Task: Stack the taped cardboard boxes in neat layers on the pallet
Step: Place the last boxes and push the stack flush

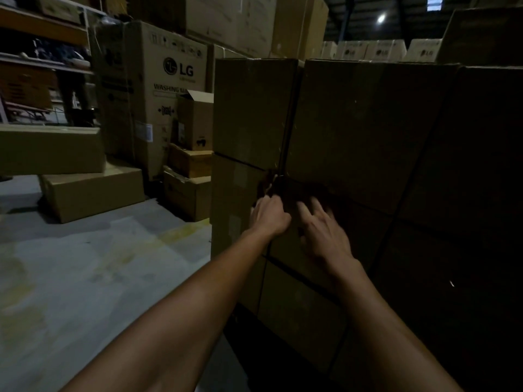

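- A tall printed washing-machine carton (158,94) and smaller brown boxes (90,193) stood on the grey concrete floor (85,278), left of my stack of plain brown cardboard boxes (353,131).
- My left hand (270,215) had its grip curled at the stack's corner seam; the shadow hid what it held.
- My right hand (325,230) lay with its grip spread wide, pressing a box face.

I see a dim warehouse: grey concrete floor (85,267) with yellowish stains, metal shelving (42,60) at left, a tall LG washing-machine carton (167,89), one ceiling lamp (381,18) glowing.
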